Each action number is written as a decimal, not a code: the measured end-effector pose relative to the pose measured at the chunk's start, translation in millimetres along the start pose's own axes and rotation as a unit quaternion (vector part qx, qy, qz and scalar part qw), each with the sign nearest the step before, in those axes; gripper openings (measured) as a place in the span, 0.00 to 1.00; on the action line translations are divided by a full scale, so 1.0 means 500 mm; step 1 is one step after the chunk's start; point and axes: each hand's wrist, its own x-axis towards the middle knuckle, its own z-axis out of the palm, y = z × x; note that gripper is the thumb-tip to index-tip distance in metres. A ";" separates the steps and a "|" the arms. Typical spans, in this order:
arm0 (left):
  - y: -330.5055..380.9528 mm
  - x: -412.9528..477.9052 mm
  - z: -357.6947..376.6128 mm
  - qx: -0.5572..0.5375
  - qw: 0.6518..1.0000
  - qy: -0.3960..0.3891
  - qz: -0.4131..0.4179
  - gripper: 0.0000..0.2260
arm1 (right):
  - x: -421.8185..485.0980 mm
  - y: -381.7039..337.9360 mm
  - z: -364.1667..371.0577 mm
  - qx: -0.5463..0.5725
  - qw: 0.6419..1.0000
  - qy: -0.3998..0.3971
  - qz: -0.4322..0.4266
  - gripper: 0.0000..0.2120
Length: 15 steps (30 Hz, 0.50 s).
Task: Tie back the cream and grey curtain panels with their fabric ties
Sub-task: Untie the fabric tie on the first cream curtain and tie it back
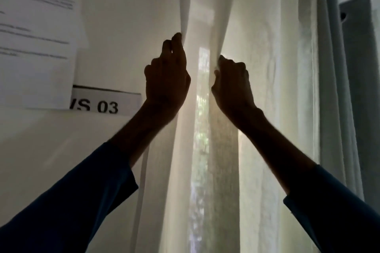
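Note:
A sheer cream curtain panel (271, 68) hangs in front of a bright window, filling the middle of the view. My left hand (166, 80) is raised and pinches a fold of the cream curtain near its left edge. My right hand (232, 84) grips another fold of the same cream fabric just to the right. A narrow gap between the two folds shows greenery outside. A grey curtain panel (337, 88) hangs to the right of the cream one, touched by neither hand. No fabric tie is visible.
White wall (123, 26) lies to the left, with printed paper sheets (35, 37) and a label reading "S 03" (107, 104) taped on it. A dark grey panel (357, 47) stands at the far right behind the grey curtain.

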 end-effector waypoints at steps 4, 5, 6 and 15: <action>0.016 -0.116 -0.007 -0.053 0.995 -0.085 0.005 0.12 | -0.134 0.008 0.017 0.043 0.998 -0.046 0.008 0.12; 0.017 -0.145 -0.014 -0.063 0.993 -0.103 -0.001 0.11 | -0.171 0.009 0.021 0.056 0.997 -0.059 0.014 0.13; 0.019 -0.174 -0.021 -0.077 0.990 -0.118 -0.010 0.10 | -0.207 0.008 0.021 0.073 0.995 -0.067 0.018 0.14; 0.007 -0.408 -0.143 -0.121 0.970 -0.204 -0.048 0.13 | -0.458 -0.026 -0.012 0.224 0.967 -0.085 0.088 0.11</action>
